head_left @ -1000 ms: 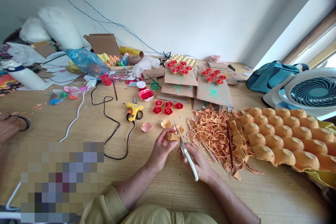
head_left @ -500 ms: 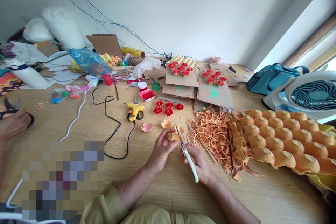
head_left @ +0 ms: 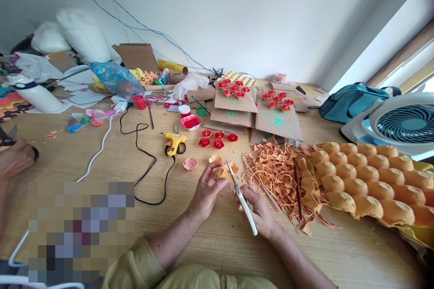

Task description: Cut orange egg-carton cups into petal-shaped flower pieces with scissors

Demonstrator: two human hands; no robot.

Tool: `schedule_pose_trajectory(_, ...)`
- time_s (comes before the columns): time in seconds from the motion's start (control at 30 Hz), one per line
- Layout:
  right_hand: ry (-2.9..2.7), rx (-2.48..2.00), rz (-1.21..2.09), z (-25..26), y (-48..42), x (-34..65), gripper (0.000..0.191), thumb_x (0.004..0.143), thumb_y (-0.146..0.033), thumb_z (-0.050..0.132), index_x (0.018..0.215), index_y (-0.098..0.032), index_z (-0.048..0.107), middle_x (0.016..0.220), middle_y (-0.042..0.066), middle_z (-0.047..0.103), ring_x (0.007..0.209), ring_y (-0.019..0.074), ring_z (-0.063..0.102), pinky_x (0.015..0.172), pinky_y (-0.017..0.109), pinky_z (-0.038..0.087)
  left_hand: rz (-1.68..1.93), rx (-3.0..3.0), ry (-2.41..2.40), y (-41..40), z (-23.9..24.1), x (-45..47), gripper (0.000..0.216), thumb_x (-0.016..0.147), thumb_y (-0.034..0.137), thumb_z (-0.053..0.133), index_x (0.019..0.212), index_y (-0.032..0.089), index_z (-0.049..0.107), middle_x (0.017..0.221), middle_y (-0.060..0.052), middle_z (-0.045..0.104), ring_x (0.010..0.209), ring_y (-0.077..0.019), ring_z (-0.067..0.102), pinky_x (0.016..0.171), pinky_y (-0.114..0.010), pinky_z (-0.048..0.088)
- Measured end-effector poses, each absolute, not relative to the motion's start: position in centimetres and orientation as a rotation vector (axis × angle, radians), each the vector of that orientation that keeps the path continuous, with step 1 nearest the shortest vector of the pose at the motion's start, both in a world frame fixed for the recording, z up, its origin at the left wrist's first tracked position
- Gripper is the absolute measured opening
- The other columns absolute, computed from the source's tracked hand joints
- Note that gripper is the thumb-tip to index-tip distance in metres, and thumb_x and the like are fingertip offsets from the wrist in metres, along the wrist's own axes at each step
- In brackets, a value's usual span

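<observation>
Between the fingers and thumb of my left hand (head_left: 205,194) is a small orange egg-carton cup (head_left: 222,173). My right hand (head_left: 259,210) grips white-handled scissors (head_left: 244,205), whose blades point up and away beside the cup's right side. Just beyond my hands lie cut petal-shaped cups, among them a pinkish cup (head_left: 190,164) and a pale orange cup (head_left: 215,159). Several red paper roses (head_left: 219,136) sit farther back. To the right of my right hand spreads a heap of orange carton scraps (head_left: 271,167).
An orange egg tray (head_left: 368,180) lies upside down at the right, with a fan (head_left: 407,119) behind it. A yellow glue gun (head_left: 174,141) and its black cord rest left of centre. At the far left, another person's hand (head_left: 16,158) holds black scissors. Roses on cardboard (head_left: 278,122) stand behind.
My left hand has turned the egg-carton cup slightly, showing more of its rounded side. The scissors stay close beside it. The other person's hand at the left has shifted a little left.
</observation>
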State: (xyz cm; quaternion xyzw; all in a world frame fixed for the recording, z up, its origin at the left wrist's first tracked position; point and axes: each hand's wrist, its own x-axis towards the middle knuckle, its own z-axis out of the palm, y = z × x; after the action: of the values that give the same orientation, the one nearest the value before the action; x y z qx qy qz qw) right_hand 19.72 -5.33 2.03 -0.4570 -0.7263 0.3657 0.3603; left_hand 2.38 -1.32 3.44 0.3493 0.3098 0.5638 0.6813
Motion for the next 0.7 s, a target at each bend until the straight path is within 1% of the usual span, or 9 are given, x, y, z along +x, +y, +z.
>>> schedule_pose_trajectory(0.13,-1.893,-1.182,0.925,2.30,-5.38,19.78,0.042,0.094,-0.055,0.043,0.073,-0.020,0.053,0.077,0.004,0.055,0.076,0.0206,0.049,0.070,0.033,0.042,1.293,0.783,0.697,-1.07,3.18,2.21,0.041,0.072,0.022,0.079,0.108,0.024,0.061,0.095,0.000,0.065,0.085,-0.0126,0.058,0.081,-0.025,0.044)
schedule_pose_trajectory(0.27,-1.921,-1.178,0.907,2.16,-5.47,19.88,0.042,0.095,-0.056,0.043,0.074,-0.021,0.054,0.076,0.003,0.056,0.077,0.0207,0.050,0.073,0.034,0.043,1.290,0.805,0.699,-0.94,2.98,2.02,0.041,0.073,0.024,0.078,0.110,0.024,0.061,0.096,-0.001,0.067,0.089,-0.0139,0.060,0.083,-0.026,0.044)
schedule_pose_trajectory(0.5,-1.912,-1.179,0.928,1.93,-5.63,19.87,0.043,0.095,-0.058,0.042,0.075,-0.022,0.054,0.076,0.003,0.054,0.077,0.0209,0.050,0.070,0.032,0.042,1.277,0.799,0.702,-0.87,3.17,1.97,0.040,0.072,0.026,0.079,0.109,0.025,0.063,0.094,0.000,0.069,0.089,-0.0138,0.061,0.084,-0.026,0.044)
schedule_pose_trajectory(0.7,-1.899,-1.155,0.945,1.95,-5.64,19.70,0.042,0.096,-0.055,0.041,0.071,-0.022,0.049,0.073,0.003,0.052,0.074,0.0200,0.048,0.068,0.032,0.041,1.285,0.796,0.692,-0.60,3.01,1.79,0.040,0.072,0.026,0.080,0.109,0.023,0.067,0.104,-0.003,0.070,0.095,-0.0156,0.061,0.088,-0.028,0.043)
